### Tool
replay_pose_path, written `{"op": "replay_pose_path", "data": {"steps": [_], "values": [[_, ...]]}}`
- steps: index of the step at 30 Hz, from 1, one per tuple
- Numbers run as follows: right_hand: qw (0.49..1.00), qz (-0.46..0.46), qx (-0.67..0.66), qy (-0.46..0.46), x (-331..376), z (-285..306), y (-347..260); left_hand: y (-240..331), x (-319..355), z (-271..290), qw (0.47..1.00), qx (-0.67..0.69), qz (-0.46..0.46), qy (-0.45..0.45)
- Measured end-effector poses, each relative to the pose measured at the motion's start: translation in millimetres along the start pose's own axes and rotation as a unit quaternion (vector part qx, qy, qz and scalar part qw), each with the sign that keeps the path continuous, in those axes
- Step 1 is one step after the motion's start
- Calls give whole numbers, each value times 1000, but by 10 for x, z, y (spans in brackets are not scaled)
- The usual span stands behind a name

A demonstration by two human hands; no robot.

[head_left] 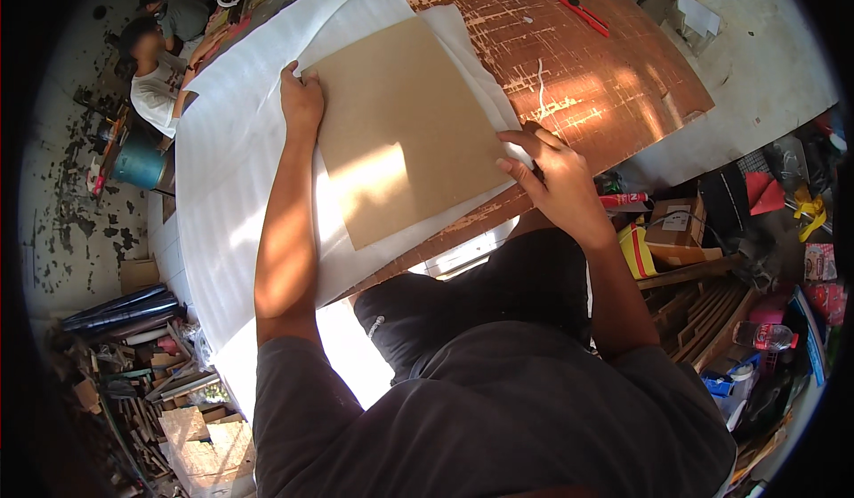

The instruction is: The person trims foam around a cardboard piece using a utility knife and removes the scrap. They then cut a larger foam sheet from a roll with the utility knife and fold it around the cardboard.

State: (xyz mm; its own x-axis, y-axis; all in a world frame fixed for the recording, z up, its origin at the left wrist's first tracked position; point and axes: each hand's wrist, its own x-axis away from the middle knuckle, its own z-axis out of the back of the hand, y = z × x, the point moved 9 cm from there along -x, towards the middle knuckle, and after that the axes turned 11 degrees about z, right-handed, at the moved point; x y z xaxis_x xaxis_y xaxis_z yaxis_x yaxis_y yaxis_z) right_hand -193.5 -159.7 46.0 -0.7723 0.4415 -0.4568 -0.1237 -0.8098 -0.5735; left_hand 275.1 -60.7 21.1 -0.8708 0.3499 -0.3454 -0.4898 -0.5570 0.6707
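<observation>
A flat rectangular brown board (414, 115) lies on a white foam sheet (227, 169), with a patch of sunlight across its lower left. At the board's far left corner, my left hand (302, 102) grips the edge, its thumb and index finger at the corner. By the board's right edge, my right hand (556, 173) has its thumb and fingers bent around a bit of the white foam; some of its fingertips are hidden. Beyond that hand, a red utility knife (578, 10) rests on the scratched reddish-brown tabletop (623, 80).
A thin white strip (541, 89) lies on the tabletop. Two people are at the far left, one in a white shirt (156, 97). Wood scraps (200, 440) are piled at the lower left. A cardboard box (674, 222) and a plastic bottle (765, 336) sit among clutter at right.
</observation>
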Motion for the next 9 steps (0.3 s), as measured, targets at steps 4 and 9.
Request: {"op": "replay_pose_path", "data": {"steps": [4, 9], "values": [[998, -9, -27, -51, 10, 33, -19, -6, 106, 120, 996, 55, 61, -47], [997, 4, -31, -70, -4, 3, 27, 83, 149, 140, 994, 32, 77, -69]]}}
